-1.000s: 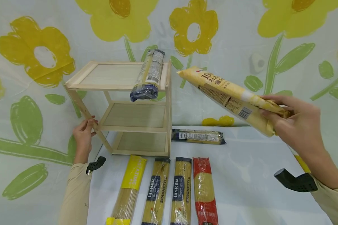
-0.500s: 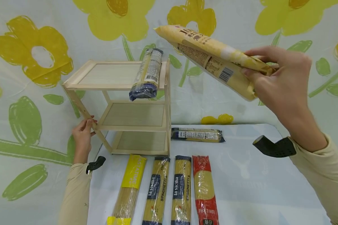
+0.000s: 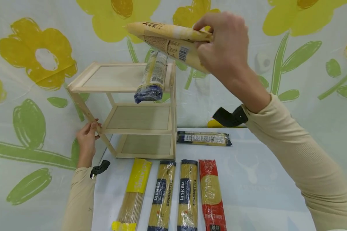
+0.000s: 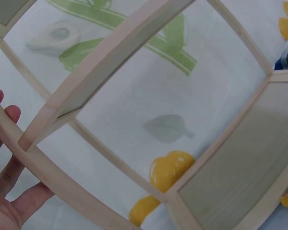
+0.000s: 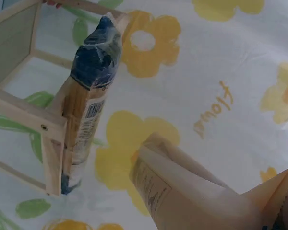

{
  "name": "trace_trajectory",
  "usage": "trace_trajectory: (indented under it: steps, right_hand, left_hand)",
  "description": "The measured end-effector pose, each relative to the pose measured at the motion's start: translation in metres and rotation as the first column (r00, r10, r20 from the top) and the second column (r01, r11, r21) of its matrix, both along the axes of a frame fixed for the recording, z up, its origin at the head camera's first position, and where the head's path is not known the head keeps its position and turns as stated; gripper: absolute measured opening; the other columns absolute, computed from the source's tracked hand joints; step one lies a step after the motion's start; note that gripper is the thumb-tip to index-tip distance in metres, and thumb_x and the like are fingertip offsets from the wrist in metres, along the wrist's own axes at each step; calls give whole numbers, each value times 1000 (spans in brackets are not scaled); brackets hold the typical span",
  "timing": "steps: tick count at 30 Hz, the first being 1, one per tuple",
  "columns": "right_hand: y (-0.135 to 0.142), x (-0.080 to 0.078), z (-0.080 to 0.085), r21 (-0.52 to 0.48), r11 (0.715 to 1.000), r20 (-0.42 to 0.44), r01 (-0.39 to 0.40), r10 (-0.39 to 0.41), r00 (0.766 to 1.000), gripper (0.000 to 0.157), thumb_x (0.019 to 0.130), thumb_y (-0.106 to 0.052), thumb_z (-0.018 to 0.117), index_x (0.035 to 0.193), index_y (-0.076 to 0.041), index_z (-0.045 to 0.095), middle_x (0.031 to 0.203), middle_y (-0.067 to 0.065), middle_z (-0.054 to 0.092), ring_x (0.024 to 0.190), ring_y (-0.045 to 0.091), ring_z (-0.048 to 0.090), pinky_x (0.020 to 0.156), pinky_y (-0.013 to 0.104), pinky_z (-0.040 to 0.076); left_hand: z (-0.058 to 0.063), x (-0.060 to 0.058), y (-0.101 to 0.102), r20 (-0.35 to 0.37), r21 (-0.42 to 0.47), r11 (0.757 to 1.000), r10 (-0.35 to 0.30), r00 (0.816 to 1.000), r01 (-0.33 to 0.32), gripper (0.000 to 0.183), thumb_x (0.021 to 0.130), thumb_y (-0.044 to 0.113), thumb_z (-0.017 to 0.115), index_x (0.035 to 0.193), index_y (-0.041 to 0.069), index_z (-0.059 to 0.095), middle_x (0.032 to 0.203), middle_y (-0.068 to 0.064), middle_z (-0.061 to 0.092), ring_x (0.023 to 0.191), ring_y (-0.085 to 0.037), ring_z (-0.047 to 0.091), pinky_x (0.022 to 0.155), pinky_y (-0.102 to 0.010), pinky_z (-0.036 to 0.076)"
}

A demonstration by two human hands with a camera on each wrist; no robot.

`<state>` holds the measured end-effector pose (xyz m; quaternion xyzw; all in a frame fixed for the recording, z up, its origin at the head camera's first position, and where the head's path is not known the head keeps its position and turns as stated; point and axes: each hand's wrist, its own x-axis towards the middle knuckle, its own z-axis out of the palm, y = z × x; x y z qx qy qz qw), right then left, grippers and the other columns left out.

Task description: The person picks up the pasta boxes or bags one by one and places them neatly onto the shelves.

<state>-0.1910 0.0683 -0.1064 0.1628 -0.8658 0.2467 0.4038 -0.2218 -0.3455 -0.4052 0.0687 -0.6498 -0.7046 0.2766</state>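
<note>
My left hand (image 3: 86, 138) grips the left front post of a three-tier wooden shelf (image 3: 115, 77); in the left wrist view its fingers (image 4: 9, 172) and thumb lie on both sides of the post. High above the shelf's top right corner, my right hand (image 3: 226, 46) pinches one end of a yellow pasta packet (image 3: 169, 40), whose other end points left. Below it, a blue-ended spaghetti packet (image 3: 154, 75) lies front to back on the top tier, sticking out past the front edge. The right wrist view shows the yellow packet (image 5: 182, 191) apart from that one.
In front of the shelf lie a yellow-topped pasta packet (image 3: 136, 189), two blue-labelled spaghetti packets (image 3: 162, 195) (image 3: 187, 195) and a red packet (image 3: 211, 192) in a row. Another blue-ended packet (image 3: 204, 138) lies right of the shelf. A flower-printed cloth (image 3: 300, 64) hangs behind.
My right hand has carried the yellow packet up and to the left, from the right side to above the shelf top. My left hand stays on the post.
</note>
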Motion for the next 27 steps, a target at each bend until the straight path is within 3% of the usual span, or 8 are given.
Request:
trace_trajectory:
  steps: [3, 7, 9, 10, 13, 16, 20, 27]
  right_hand:
    - [-23, -8, 8, 30, 999, 67, 26, -28, 997, 42, 74, 2, 49, 105, -13, 74, 107, 3, 68, 81, 17, 50, 54, 28, 28]
    - [-49, -19, 15, 90, 995, 111, 31, -41, 993, 45, 76, 1, 47, 111, -14, 71, 113, 0, 66, 72, 15, 48, 52, 26, 30]
    - [-61, -23, 16, 123, 992, 115, 31, -45, 992, 41, 78, -1, 47, 109, -13, 71, 109, -1, 67, 69, 15, 47, 52, 26, 29]
    - [-67, -26, 16, 142, 989, 114, 29, -46, 992, 36, 78, 0, 46, 100, -12, 72, 98, 0, 68, 64, 14, 43, 51, 25, 27]
    - [-82, -32, 17, 193, 981, 110, 32, -54, 993, 17, 77, 1, 44, 70, -11, 54, 66, 0, 46, 57, 12, 32, 49, 23, 23]
    - [-95, -39, 19, 242, 969, 143, 46, -82, 986, 24, 79, -1, 44, 67, -15, 29, 66, 0, 23, 56, 12, 19, 47, 24, 20]
    - [-111, -45, 17, 286, 957, 184, 55, -112, 977, 20, 86, -9, 46, 73, -17, 33, 70, -2, 29, 60, 13, 30, 50, 27, 28]
    - [-138, -47, 3, 330, 944, 244, 13, -98, 965, 18, 83, -6, 43, 72, -20, 38, 70, -3, 38, 64, 13, 40, 49, 27, 35]
  left_hand:
    - [0, 2, -2, 3, 21, 1000, -1, 1000, 1, 32, 88, 28, 62, 106, 4, 71, 91, -3, 69, 96, -16, 59, 60, -20, 53]
    - [0, 5, -5, 17, 35, 999, 1, 1000, -1, 33, 87, 28, 63, 107, 4, 71, 90, -4, 69, 96, -16, 59, 60, -21, 53]
    - [0, 6, -5, 17, 40, 999, 2, 1000, -3, 31, 87, 27, 64, 106, 4, 71, 89, -4, 69, 95, -16, 59, 59, -21, 53]
    - [0, 6, -5, 9, 41, 999, 3, 1000, -3, 30, 87, 27, 64, 104, 3, 72, 89, -3, 69, 94, -16, 59, 59, -21, 53]
    - [0, 7, -3, -12, 43, 999, 8, 1000, -7, 26, 87, 25, 64, 98, 2, 72, 88, -2, 69, 93, -15, 60, 59, -21, 53]
    - [0, 7, -1, -24, 41, 999, 6, 1000, -5, 26, 87, 24, 64, 97, 2, 72, 87, -2, 69, 92, -15, 60, 60, -21, 54]
    - [1, 8, -1, -22, 35, 999, 2, 1000, -1, 28, 88, 24, 64, 103, 2, 72, 87, -4, 69, 93, -16, 61, 60, -22, 54]
    - [2, 7, -1, -20, 37, 999, -4, 1000, 5, 28, 88, 24, 64, 102, 1, 72, 89, -4, 70, 92, -16, 61, 59, -22, 54]
